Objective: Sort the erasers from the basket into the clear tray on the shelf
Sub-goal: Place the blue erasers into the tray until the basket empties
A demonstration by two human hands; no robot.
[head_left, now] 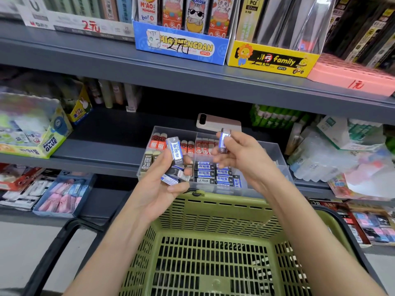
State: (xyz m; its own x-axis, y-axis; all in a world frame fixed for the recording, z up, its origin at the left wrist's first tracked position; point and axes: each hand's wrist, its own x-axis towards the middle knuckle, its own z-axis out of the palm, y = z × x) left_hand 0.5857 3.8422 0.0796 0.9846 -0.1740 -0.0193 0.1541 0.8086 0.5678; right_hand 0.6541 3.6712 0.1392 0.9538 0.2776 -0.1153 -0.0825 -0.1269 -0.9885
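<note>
Basket (213, 212) before the shelf (96, 165), clear tray (275, 154) on it, phone (218, 122) behind tray

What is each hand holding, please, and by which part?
Left hand cradles several erasers in its palm; right hand pinches one eraser by its sides.

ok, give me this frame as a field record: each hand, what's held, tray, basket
left hand: palm up, grips a bunch of blue-label erasers
right hand: fingers pinch a single eraser, held over the tray
clear tray: on the shelf, divided; red-sleeved erasers at the back, blue-label stack at the front
basket: green, below the hands, in front of the shelf
phone: lies behind the tray
</note>
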